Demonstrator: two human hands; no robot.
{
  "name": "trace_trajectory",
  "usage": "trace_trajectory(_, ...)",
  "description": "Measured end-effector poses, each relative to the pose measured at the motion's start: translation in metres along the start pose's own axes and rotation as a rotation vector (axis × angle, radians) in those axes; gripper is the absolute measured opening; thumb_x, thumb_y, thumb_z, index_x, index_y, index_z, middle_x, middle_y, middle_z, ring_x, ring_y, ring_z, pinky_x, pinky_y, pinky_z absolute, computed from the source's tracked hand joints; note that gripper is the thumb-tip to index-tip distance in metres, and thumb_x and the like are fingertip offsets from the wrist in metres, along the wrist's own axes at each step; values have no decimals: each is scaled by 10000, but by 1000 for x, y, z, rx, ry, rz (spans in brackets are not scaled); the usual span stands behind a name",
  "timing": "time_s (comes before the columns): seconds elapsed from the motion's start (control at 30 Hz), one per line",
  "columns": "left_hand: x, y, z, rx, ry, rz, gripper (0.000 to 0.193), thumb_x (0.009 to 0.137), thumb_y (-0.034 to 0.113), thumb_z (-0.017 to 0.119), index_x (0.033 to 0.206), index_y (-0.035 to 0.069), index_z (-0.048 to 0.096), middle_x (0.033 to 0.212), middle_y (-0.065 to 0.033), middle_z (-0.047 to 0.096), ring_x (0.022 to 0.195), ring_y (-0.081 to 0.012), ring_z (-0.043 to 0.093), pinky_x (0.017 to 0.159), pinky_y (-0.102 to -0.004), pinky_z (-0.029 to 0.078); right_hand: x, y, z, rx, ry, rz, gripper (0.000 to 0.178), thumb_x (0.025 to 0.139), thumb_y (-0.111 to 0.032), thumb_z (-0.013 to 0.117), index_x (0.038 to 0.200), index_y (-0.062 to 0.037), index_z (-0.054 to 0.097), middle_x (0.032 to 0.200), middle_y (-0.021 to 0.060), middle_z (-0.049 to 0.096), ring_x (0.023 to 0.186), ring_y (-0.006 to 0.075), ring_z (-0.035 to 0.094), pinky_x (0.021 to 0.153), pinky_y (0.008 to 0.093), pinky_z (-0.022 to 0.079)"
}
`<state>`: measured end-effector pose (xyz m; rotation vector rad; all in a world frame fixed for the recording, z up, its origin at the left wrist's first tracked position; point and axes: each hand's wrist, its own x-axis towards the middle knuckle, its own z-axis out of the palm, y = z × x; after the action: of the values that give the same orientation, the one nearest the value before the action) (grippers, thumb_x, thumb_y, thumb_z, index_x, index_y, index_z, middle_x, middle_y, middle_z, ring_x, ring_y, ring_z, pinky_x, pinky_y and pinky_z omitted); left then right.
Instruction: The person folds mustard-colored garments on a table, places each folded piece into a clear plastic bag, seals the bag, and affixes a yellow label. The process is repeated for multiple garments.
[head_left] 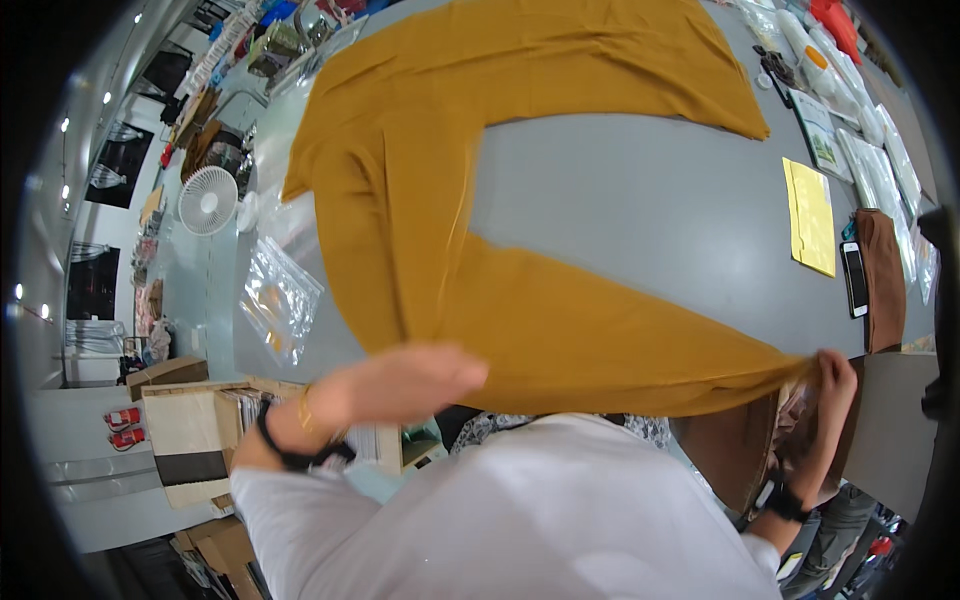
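Mustard cloth (pixel 560 330) pulled off the table (pixel 640 210)

Left hand (pixel 410 380) pinches the near hem, right hand (pixel 830 385) clamps its corner — looks light, floppy, probably best gripped at the edges.

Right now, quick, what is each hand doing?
Left hand: closed on the near edge of the mustard cloth.
Right hand: pinching the cloth's corner.

cloth (pixel 520 200): 1 mustard | hands: 2 | fan (pixel 208 200): 1 white | phone (pixel 854 278): 1 | yellow envelope (pixel 810 215): 1 | bench (pixel 640 200): 1
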<state>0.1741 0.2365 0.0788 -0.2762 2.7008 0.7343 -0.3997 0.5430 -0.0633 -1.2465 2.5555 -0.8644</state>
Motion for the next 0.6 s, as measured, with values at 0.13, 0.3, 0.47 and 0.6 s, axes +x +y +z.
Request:
trace_trajectory(0.13,-70,40,-5,-121,214,-248,167,960,200,658,974,52,583,964,-134,630,797,-367,650,646,-433,516,92,-82,86,398,-151,-135,130,1010,-60,654,1079,28,720,929,53,718,867,125,673,764,278,556)
trace_trajectory(0.3,14,-29,34,165,809,-480,301,963,358,720,1031,74,646,986,-117,632,739,-363,668,603,-438,525,102,-280,227,421,-493,-767,85,931,15,668,1011,21,695,993,120,709,883,257,691,804,329,548)
trace_trajectory(0.47,88,-116,91,80,896,-517,211,943,220,741,996,38,649,946,-110,629,747,-335,660,636,-426,527,72,-351,276,315,-642,-884,71,906,-3,694,949,-3,751,1406,63,653,954,292,726,842,384,591)
trace_trajectory(0.6,81,-129,91,-333,1008,-498,154,956,170,714,944,31,648,923,-95,635,733,-314,649,641,-419,512,63,-360,280,413,-615,-922,44,878,9,722,910,7,753,1518,33,591,937,278,733,812,374,598)
